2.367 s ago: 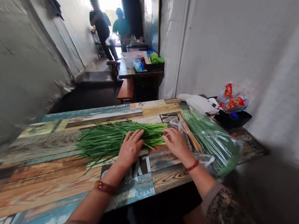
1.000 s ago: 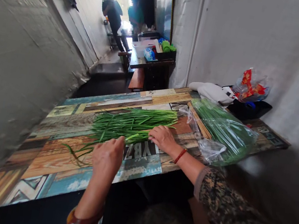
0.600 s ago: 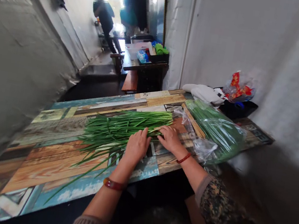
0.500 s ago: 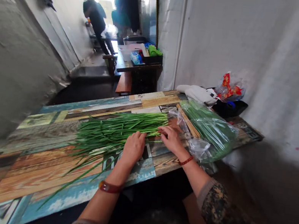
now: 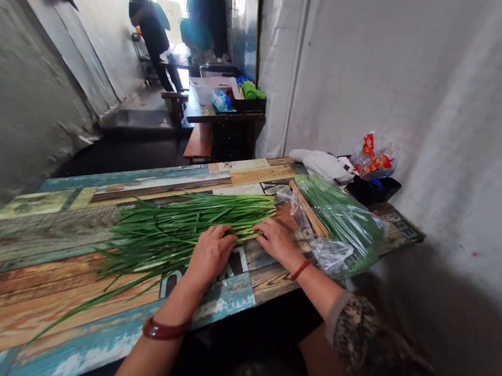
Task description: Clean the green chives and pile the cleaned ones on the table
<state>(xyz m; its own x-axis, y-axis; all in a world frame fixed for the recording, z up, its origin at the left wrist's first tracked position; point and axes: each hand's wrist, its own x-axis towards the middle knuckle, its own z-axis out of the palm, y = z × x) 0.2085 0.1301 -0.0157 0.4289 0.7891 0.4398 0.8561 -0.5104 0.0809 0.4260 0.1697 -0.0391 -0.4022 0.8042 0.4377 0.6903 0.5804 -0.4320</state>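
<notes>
Left hand [image 5: 210, 252] has shifted along the greens [image 5: 154, 226] toward right hand [image 5: 276, 241] at their stalk ends [image 5: 268, 205], both grips half-curled, hold unclear; light pressure should avoid bruising.

The long multicoloured table [image 5: 44, 284] is finished smooth, with a wood-plank look. On it are seen slender, faintly glossy green leaves [image 5: 168, 219] and a clear bag of shiny, crinkled plastic [image 5: 346, 227]; beside it, a matt white wall [image 5: 375, 61].
</notes>
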